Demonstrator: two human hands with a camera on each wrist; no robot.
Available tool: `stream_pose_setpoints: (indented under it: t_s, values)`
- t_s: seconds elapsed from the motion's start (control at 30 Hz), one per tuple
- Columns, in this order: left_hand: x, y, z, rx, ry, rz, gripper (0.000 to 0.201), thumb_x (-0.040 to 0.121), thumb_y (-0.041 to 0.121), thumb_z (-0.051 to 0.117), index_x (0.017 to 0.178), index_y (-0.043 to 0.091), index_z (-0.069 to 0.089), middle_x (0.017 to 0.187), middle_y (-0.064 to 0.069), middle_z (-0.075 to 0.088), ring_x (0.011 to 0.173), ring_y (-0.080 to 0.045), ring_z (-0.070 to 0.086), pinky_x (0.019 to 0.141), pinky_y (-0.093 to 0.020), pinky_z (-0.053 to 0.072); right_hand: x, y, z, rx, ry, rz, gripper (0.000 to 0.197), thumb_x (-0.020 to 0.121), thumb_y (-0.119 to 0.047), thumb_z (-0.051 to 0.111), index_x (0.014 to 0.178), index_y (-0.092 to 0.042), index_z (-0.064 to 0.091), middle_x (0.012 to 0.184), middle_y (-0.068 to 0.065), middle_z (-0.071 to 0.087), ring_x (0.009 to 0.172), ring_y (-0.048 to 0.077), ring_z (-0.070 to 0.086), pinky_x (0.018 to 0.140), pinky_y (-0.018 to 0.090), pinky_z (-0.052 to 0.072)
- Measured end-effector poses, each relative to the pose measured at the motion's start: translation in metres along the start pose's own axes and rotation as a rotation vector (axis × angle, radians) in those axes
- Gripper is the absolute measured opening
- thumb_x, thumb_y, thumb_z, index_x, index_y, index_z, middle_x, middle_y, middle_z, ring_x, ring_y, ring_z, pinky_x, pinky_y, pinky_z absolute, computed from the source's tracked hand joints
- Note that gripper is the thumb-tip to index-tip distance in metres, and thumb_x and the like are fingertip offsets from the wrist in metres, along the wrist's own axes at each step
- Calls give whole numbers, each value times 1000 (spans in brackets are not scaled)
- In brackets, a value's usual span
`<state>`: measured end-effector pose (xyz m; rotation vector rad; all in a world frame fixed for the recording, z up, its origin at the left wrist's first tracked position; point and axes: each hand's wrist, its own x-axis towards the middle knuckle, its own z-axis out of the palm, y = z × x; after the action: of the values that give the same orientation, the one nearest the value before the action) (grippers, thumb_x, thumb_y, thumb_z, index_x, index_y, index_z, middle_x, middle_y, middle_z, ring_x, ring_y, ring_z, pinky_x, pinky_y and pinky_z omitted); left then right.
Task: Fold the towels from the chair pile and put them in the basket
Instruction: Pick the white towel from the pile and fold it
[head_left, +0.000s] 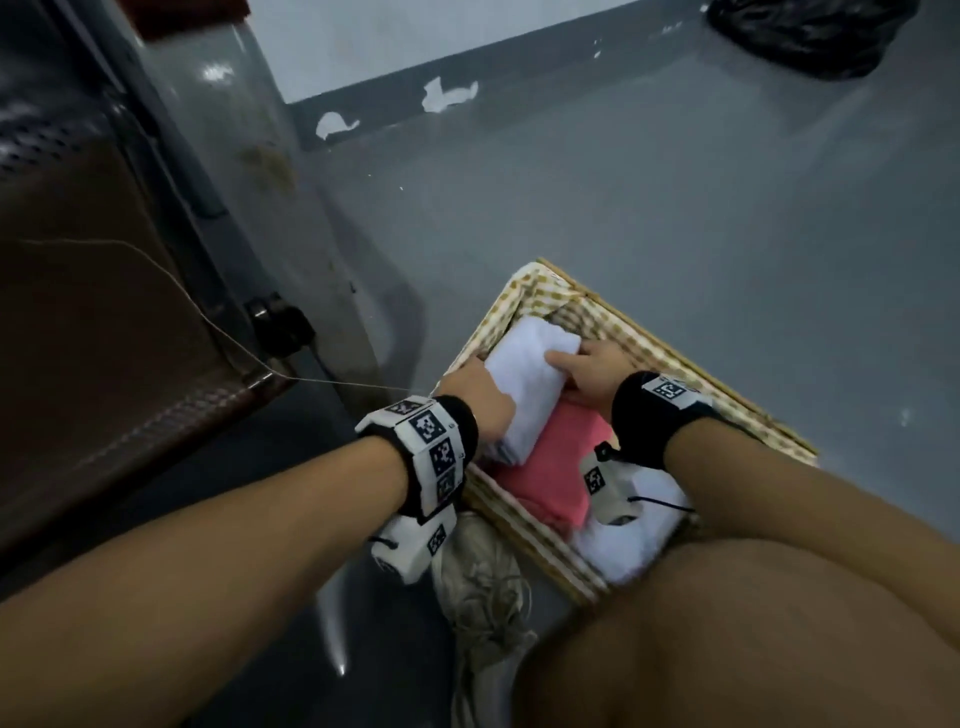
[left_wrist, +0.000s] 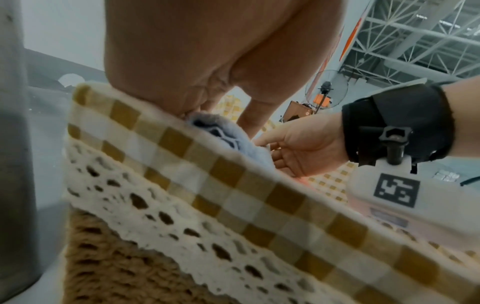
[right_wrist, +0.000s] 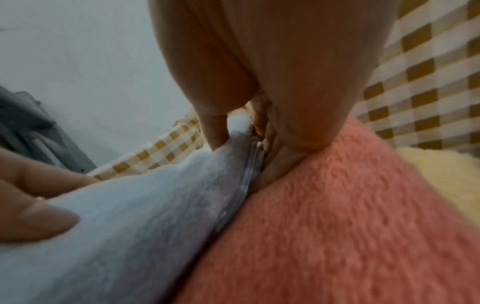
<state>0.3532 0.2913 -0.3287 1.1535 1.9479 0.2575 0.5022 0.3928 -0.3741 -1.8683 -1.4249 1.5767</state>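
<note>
Item: folded white towel (head_left: 524, 384), lower centre of the head view, lying in the basket (head_left: 644, 338) at its left end, over the edge of a pink towel (head_left: 550, 467); another white towel (head_left: 634, 540) sits at the near end, partly hidden under a wrist camera, and a pale yellow one (right_wrist: 439, 174) shows at the right edge of the right wrist view. Left hand (head_left: 475, 397): against the towel's left side, between it and the basket wall, fingers curled round the fold — gripping. Right hand (head_left: 587, 371): on the towel's right side, thumb on top, fingers tucked beneath the layered edge where it meets the pink towel — pinching it. Basket: wicker, checked yellow-and-white lining (left_wrist: 233, 185) with a lace trim, on the grey floor beside a dark chair (head_left: 104, 312) at left; no pile is in view. Step in hand, as judged: seating the towel. To do it well, lower both sides level so the layers do not fan open, press the bundle snug against the left wall beside the pink towel, then draw the right fingers out flat and slowly so the bottom layer is not dragged along. Risk: the fold springing loose on release — a light pat on top should settle it.
</note>
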Motion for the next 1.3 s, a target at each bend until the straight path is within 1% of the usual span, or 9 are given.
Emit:
stream_pose_setpoints:
  t_s: [0.1, 0.23, 0.37, 0.5, 0.63, 0.77, 0.83, 1.03, 1.3]
  values:
    - [1, 3, 1, 144, -35, -19, 55, 95, 24, 53, 143, 3, 39, 143, -18, 50, 126, -35, 52, 103, -42, 46, 7, -1, 2, -126, 11, -15, 40, 87, -25, 73, 118, 0, 68, 116, 18, 70, 109, 36, 66, 97, 52, 53]
    - [-4, 1, -2, 78, -67, 27, 55, 90, 28, 55, 140, 10, 44, 137, -15, 54, 122, -34, 54, 102, -44, 47, -6, -27, -3, -386, -12, -38, 37, 85, -36, 71, 107, -6, 67, 97, 6, 68, 87, 24, 65, 76, 34, 55]
    - [-25, -4, -24, 76, -67, 139, 57, 92, 33, 54, 146, 18, 42, 147, -7, 47, 131, -28, 48, 102, -31, 41, -33, -69, -9, -612, -12, -148, 34, 89, -37, 66, 99, -4, 69, 89, 6, 62, 80, 23, 58, 67, 30, 47]
    - [-59, -12, -80, 77, 25, 333, 40, 91, 33, 59, 130, 23, 58, 124, 2, 65, 112, -20, 62, 93, -28, 49, -74, -120, 3, -548, -138, -173, 37, 92, -34, 64, 113, -3, 68, 107, 9, 70, 98, 25, 67, 91, 38, 53]
    - [-110, -38, -158, 103, 136, 407, 26, 92, 27, 62, 118, 22, 66, 110, 4, 70, 103, -15, 64, 94, -25, 48, -131, -180, 48, -558, -380, -257, 35, 98, -30, 59, 122, -6, 63, 117, 6, 73, 103, 23, 71, 92, 35, 52]
    - [-165, -91, -232, 124, 285, 334, 24, 93, 32, 61, 116, 25, 65, 104, 9, 67, 95, -11, 62, 85, -23, 47, -193, -236, 125, -609, -589, -401, 38, 99, -31, 58, 113, 4, 63, 97, 2, 74, 93, 25, 66, 77, 28, 48]
    - [-194, -124, -260, 129, 362, 287, 21, 92, 32, 62, 112, 27, 66, 104, 8, 69, 93, -11, 63, 85, -25, 49, -223, -255, 169, -579, -689, -432, 27, 99, -32, 58, 108, -8, 65, 82, -2, 73, 94, 22, 68, 79, 27, 47]
    - [-263, -241, -300, 99, 532, 89, 24, 92, 29, 60, 114, 23, 68, 113, 2, 71, 102, -18, 65, 92, -29, 49, -288, -284, 308, -633, -865, -515, 26, 100, -24, 56, 118, -7, 64, 106, 13, 70, 91, 25, 61, 66, 24, 43]
    - [-282, -370, -287, 175, 428, -380, 60, 94, 44, 59, 141, 10, 42, 135, -14, 54, 118, -32, 56, 97, -39, 48, -286, -239, 442, -786, -870, -723, 19, 93, -30, 64, 109, -21, 68, 106, 5, 72, 95, 17, 70, 81, 36, 58]
